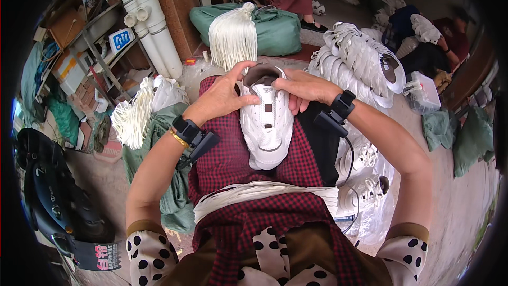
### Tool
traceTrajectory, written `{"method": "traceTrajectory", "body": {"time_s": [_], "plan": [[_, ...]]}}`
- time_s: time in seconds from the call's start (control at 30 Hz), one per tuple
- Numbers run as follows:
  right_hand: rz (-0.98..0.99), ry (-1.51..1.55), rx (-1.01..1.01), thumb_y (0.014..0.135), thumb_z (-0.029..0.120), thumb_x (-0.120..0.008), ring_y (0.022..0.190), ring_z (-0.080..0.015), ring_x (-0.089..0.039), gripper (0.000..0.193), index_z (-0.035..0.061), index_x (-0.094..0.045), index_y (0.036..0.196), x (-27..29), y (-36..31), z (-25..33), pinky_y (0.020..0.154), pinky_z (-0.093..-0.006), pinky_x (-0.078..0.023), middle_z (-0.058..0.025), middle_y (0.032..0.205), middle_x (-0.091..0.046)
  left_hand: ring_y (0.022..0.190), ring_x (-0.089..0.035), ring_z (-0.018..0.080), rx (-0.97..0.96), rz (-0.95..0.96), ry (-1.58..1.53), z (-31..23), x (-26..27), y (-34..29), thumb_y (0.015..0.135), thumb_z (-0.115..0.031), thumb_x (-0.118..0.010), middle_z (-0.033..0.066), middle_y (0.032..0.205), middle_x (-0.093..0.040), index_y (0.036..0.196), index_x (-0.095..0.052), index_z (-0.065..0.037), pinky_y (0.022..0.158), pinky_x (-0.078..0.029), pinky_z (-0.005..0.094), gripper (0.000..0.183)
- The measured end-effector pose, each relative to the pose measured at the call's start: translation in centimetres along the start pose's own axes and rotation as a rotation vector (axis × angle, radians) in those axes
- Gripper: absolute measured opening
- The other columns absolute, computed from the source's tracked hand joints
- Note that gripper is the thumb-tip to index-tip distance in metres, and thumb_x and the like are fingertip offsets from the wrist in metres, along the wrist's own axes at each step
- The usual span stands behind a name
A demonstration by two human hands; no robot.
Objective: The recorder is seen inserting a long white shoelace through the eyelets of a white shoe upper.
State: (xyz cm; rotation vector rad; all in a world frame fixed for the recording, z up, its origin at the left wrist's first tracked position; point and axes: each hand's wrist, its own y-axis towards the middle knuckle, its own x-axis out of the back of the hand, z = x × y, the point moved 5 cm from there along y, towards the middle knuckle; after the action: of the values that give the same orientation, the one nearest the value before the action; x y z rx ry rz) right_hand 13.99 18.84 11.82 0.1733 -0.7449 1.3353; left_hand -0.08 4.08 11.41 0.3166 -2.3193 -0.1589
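A white sneaker (267,132) without laces lies on my lap over the red and black checked apron (222,143), its toe pointing at me. My left hand (225,95) holds the shoe's left side, with the thumb by the eyelets and the fingers up at the collar. On the other side my right hand (304,87) grips it, thumb at the top of the tongue and fingers curled along the upper. Across my lap, nearer my waist, stretches a bundle of white shoelaces (264,190).
White laces (233,37) drape over a green sack (280,29) ahead, and more laces (135,119) hang at the left. Strung white shoe pieces (354,58) pile up ahead right. Laced sneakers (365,190) sit beside my right leg. A scooter (58,196) stands left; other people sit beyond.
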Motion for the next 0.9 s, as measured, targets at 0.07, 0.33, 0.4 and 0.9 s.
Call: {"method": "traceTrajectory", "body": {"time_s": [0.07,0.33,0.4,0.9], "plan": [[-0.003,-0.006,0.003,0.095,0.046,-0.046,0.056,-0.0189,-0.068,0.06,-0.0084,-0.054,0.121,0.4,0.0,-0.5,0.047,-0.0266,-0.056,-0.0158,0.076,-0.067,0.072,-0.065,0.0158,-0.077,-0.021,0.025,-0.9,-0.4,0.4,0.085,-0.031,-0.081,0.0196,0.122,-0.062,0.152,-0.032,-0.02,0.067,-0.053,0.031,0.084],[-0.026,0.174,0.0,0.098,0.054,-0.045,0.069,-0.0201,-0.072,0.071,-0.0043,-0.041,0.138,0.2,-1.2,-2.5,0.052,-0.028,-0.057,-0.0189,0.087,-0.069,0.093,-0.065,0.0237,0.145,0.214,0.05,-0.3,-0.1,1.5,0.088,-0.028,-0.075,0.0143,0.102,-0.068,0.12,-0.062,-0.005,0.085,-0.052,0.0362,0.041],[-0.035,0.2,0.028,0.096,0.051,-0.052,0.088,-0.0314,-0.073,0.074,-0.0053,-0.04,0.143,1.9,-1.8,-4.6,0.069,-0.0378,-0.06,-0.0271,0.104,-0.069,0.086,-0.064,0.0206,0.175,0.238,0.026,0.4,-0.2,1.6,0.088,-0.028,-0.075,0.0121,0.1,-0.067,0.117,-0.062,-0.005,0.08,-0.053,0.0348,0.039],[-0.3,-0.527,0.177,0.072,0.017,-0.065,0.073,-0.0289,-0.068,0.025,-0.0007,-0.073,0.088,3.9,-2.4,-12.9,0.065,-0.0387,-0.052,-0.0179,0.078,-0.07,0.094,-0.058,0.0157,0.196,0.182,-0.115,0.2,-0.8,1.5,0.085,-0.02,-0.077,0.0053,0.099,-0.064,0.111,-0.061,-0.004,0.089,-0.047,0.0301,0.034]]}}
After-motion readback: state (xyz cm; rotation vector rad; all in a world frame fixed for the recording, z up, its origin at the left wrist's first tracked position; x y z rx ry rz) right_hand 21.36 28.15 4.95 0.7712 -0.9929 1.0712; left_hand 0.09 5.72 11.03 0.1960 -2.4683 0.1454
